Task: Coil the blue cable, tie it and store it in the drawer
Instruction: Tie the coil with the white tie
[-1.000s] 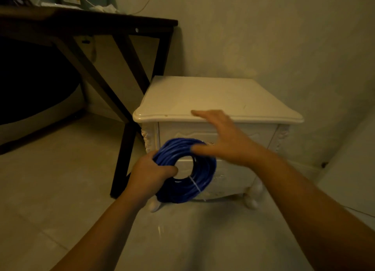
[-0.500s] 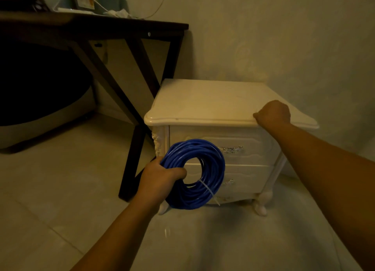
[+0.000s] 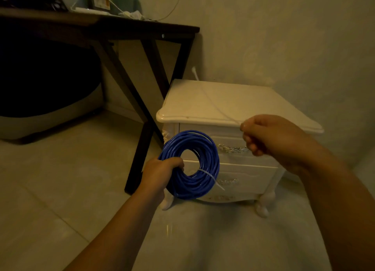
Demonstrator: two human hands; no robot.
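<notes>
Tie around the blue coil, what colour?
White. The tie wraps the coil at its lower right, tail sticking out. Head view shows it best.

left hand [image 3: 160, 173], right hand [image 3: 269, 136] bare; forearms [image 3: 121, 226] bare too

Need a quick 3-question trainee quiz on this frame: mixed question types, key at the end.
1. True or false: both drawers of the white nightstand are shut.
2. The right hand pinches: A) a loose white zip tie B) a drawer handle C) the cable's end.
3. Which hand grips the blue cable coil?
Key: 1 true; 2 A; 3 the left hand.
</notes>
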